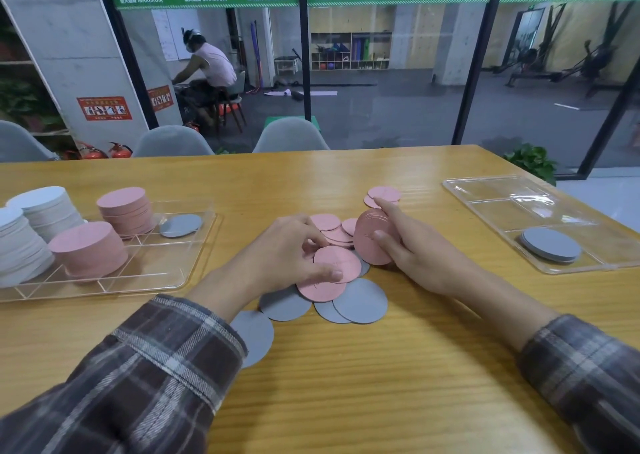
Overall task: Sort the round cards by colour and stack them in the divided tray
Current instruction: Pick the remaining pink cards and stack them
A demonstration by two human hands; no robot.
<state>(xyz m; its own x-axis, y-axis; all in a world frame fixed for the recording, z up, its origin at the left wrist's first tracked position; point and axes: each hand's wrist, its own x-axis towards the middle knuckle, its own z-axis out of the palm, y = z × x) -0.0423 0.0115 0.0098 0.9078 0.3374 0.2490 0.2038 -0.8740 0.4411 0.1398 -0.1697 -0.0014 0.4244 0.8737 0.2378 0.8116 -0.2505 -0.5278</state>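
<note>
Your right hand (419,252) is gripping a stack of pink cards (369,239), fingers curled round it, holding it tilted on edge. Your left hand (284,256) is pinching the top pink card (337,263) of the loose pile, with the thumb pressing on its near edge. Grey cards (360,301) are lying fanned beneath on the wooden table (346,384). The divided tray (152,266) at your left is holding white stacks (34,232), two pink stacks (90,249) and one grey card (180,225). The second tray (485,194) at your right is holding a short grey stack (550,245).
</note>
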